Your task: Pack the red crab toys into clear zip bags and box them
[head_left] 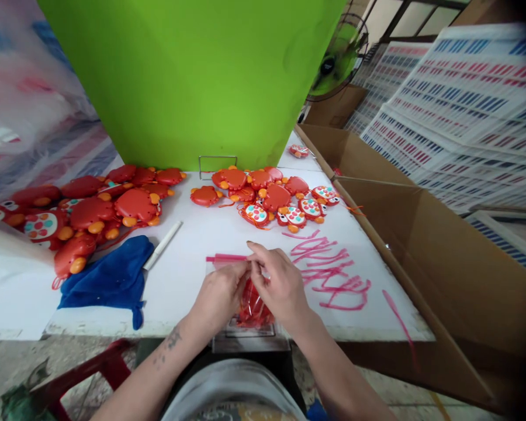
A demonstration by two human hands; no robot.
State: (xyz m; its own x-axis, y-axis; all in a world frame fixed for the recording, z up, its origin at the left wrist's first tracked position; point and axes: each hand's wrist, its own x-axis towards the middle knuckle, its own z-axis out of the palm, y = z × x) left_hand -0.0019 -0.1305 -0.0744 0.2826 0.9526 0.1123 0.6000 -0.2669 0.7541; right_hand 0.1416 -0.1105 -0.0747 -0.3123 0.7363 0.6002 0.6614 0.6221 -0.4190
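On the white table, your left hand and right hand pinch the top of the clear bag — red inside, close by the front edge. A loosened pinch could drop it over; uneven finger pressure might leave its mouth gaping.

Readable text: none showing. Fan hub: bearing a pale mark, staying too small to read. Shirt: showing pale print, blurring beyond reading. Tabletop: carrying pink strokes, forming no legible letters or numbers.
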